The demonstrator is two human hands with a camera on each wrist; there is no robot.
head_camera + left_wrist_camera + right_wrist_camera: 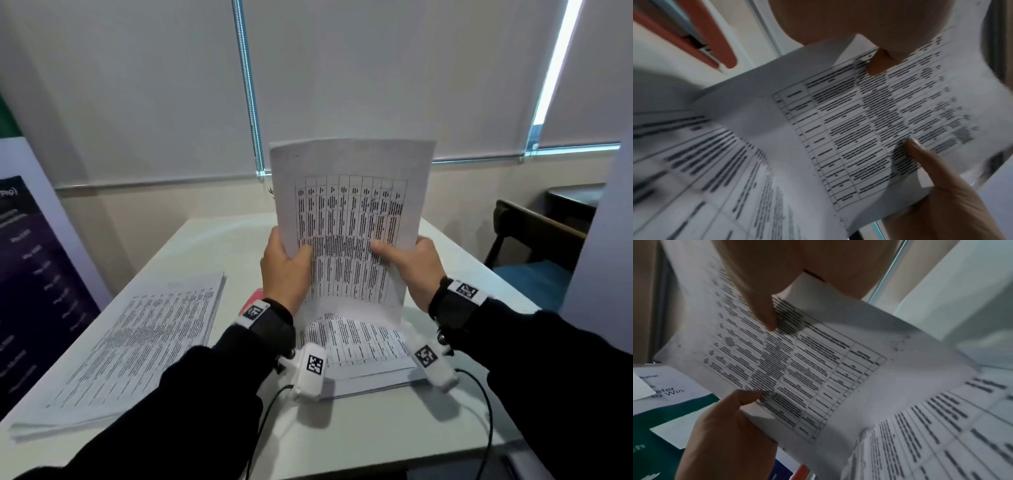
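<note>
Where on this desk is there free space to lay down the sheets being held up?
Bare table lies beyond the left pile, up to the far edge, and right of the middle pile; the held sheets would likely fit there. Crowded: the strip between the piles, with a red object, and the near edge, with cables.

Matt printed paper sheet (346, 222); smooth white tabletop (359, 428).

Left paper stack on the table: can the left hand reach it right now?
Probably, once freed: the left hand grips the raised sheets, but the stack lies uncovered close beside that arm.
</note>
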